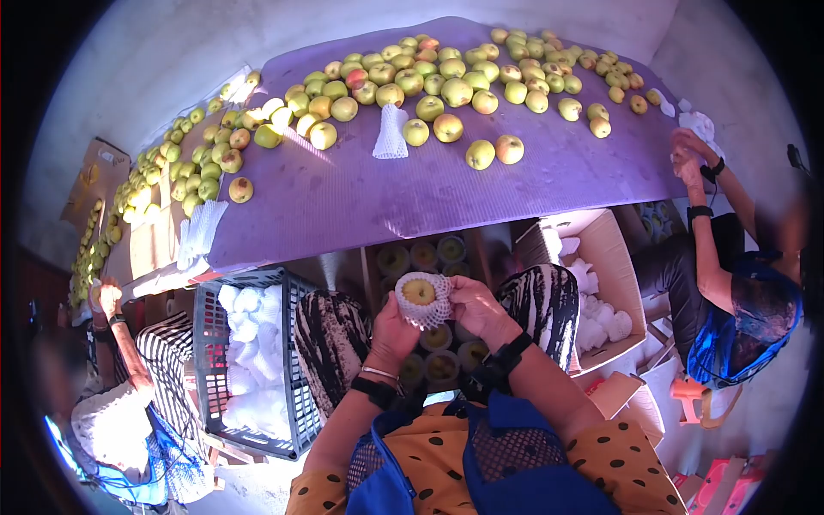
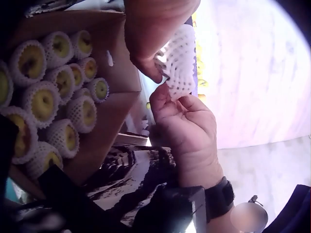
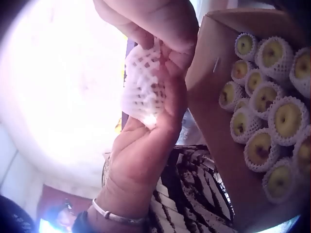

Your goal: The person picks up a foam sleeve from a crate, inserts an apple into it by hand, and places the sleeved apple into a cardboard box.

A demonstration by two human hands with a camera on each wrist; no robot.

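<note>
An apple (image 1: 419, 292) sits in a white foam net (image 1: 427, 318), held up in front of the lap, its top showing through the net's opening. My left hand (image 1: 394, 333) grips the netted apple from the left side. On the right, my right hand (image 1: 481, 311) pinches the net's edge between thumb and fingers. In the left wrist view the right hand (image 2: 187, 121) draws on the gathered end of the net (image 2: 179, 60). The right wrist view shows the left hand (image 3: 153, 141) curled round the net (image 3: 143, 87), which hides the apple there.
Below the hands, a cardboard box (image 2: 109, 104) holds netted apples (image 2: 41, 104). A black crate (image 1: 202, 378) and another carton (image 1: 622, 283) hold white foam nets. Many loose apples (image 1: 455, 92) lie on the purple table (image 1: 343, 202). People sit on both sides.
</note>
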